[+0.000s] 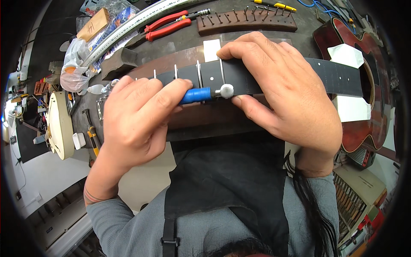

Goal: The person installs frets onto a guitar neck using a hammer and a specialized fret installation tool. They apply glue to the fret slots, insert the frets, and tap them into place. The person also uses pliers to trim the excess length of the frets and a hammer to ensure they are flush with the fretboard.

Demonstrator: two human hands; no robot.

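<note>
My left hand (137,118) is closed around the blue handle (195,95) of a small hammer; its round silver head (227,91) rests by the lower end of a metal fret wire (221,68) across the dark fretboard (233,77). My right hand (284,92) grips that board, index fingertip at the wire's upper end, thumb near the lower edge beside the hammer head. More fret wires (198,68) cross the board to the left. The neck joins a dark red guitar body (325,36) at right, where white paper sheets (351,111) surround the fretboard.
Behind the neck lie red-handled pliers (171,32), a long metal straightedge (124,30) and a wooden block with upright pins (248,25). At left are a grey shaped block (120,62), plastic bags (75,64) and a cream guitar body (60,124). A case of tools (359,188) stands lower right.
</note>
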